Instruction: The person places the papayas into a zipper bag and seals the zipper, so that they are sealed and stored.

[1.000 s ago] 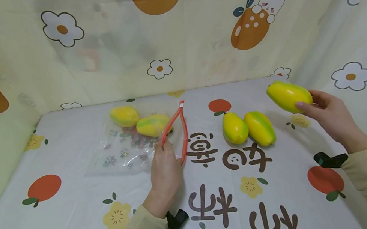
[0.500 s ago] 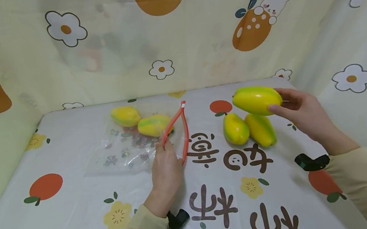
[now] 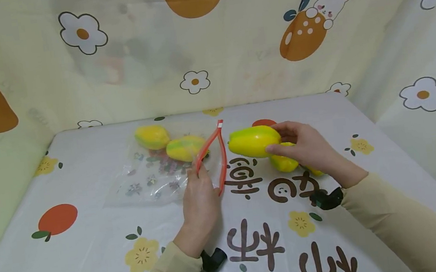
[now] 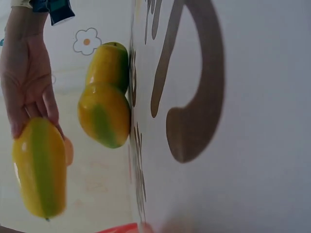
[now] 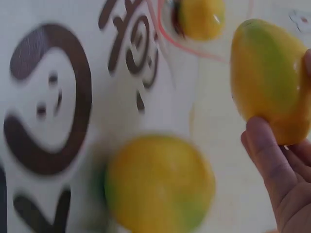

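Observation:
My right hand holds a yellow-green papaya by one end, lifted above the table, its other end toward the bag's mouth. At the left, my left hand pinches the red-edged mouth of a clear zip bag with a flower print. The red rim stands parted, facing right. Inside the bag lie two papayas, a rear one and a front one. Under my right hand two more rest on the table, one papaya partly covered and the other mostly hidden. The left wrist view shows the held papaya clearly.
A white printed cloth with brown characters, flowers and fruit covers the table. A cream patterned curtain hangs behind it and along both sides. Each wrist carries a small black device, such as the left one.
My right hand has carried the papaya left, from the right side past the two on the table to near the bag's mouth. The left hand keeps its hold on the bag.

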A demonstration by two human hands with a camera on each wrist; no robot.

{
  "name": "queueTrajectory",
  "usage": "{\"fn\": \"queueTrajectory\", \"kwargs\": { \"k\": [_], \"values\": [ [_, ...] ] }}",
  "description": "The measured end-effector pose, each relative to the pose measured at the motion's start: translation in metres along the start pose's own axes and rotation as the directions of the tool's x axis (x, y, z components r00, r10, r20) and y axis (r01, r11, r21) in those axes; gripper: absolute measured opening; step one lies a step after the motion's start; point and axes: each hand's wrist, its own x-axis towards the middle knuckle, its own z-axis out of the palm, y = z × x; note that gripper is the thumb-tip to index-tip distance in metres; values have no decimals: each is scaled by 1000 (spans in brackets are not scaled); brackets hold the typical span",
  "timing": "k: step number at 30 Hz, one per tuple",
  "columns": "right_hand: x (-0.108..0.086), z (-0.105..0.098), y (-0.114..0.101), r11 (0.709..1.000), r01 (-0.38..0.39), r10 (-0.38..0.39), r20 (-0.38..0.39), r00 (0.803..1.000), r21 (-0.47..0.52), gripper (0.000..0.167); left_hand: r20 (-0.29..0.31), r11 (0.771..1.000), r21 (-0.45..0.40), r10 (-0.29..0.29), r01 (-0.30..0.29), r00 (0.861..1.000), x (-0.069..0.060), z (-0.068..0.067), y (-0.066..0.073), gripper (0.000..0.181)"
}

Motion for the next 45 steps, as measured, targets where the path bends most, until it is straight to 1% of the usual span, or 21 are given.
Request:
{"fn": "queueTrajectory", "kwargs": {
  "k": [3, 7, 10, 13, 16, 20, 25, 27, 29, 32, 38, 42, 45],
  "values": [
    [8, 20, -7, 1000, 23, -22, 37, 999, -17, 66, 7, 1000, 11, -3, 3, 1000, 0, 0, 0, 76],
    [18, 42, -14, 998, 46, -42, 81, 996, -38, 64, 1, 1000, 0, 7, -7, 1000, 0, 1, -2, 75],
    [23, 54, -18, 997, 60, -55, 116, 992, -46, 61, -11, 1000, -6, 22, -22, 1000, -1, 2, -3, 77],
    [27, 62, -20, 996, 70, -62, 146, 987, -50, 59, -17, 999, 2, 35, -35, 999, -1, 3, -3, 79],
    [32, 66, -20, 997, 53, -44, 165, 985, -48, 59, -16, 999, 10, 40, -39, 999, 0, 2, -3, 80],
    [40, 71, -18, 999, 26, -17, 177, 984, -46, 60, 3, 999, 28, 35, -35, 999, 1, 2, -2, 78],
    [48, 76, -16, 998, 31, -21, 180, 983, -55, 60, 39, 999, 33, 13, -14, 999, 2, 1, -1, 75],
    [49, 78, -16, 998, 30, -20, 176, 984, -55, 60, 44, 999, 31, 8, -9, 999, 1, 0, 0, 74],
    [50, 80, -17, 998, 25, -15, 166, 986, -55, 61, 35, 999, 31, 11, -12, 999, 1, 0, 0, 73],
    [51, 83, -18, 998, 5, 4, 145, 989, -59, 62, 7, 999, 37, 25, -26, 1000, 0, 1, 0, 69],
    [53, 86, -19, 998, -38, 42, 87, 995, -50, 66, -8, 998, 41, 42, -42, 999, 0, 2, -1, 66],
    [53, 88, -18, 998, -49, 52, 90, 995, -37, 67, -24, 998, 45, 55, -54, 998, 0, 2, -1, 67],
    [53, 90, -17, 998, -50, 53, 104, 993, -28, 65, -19, 997, 53, 54, -53, 998, 0, 2, -1, 69]
  ]
}}
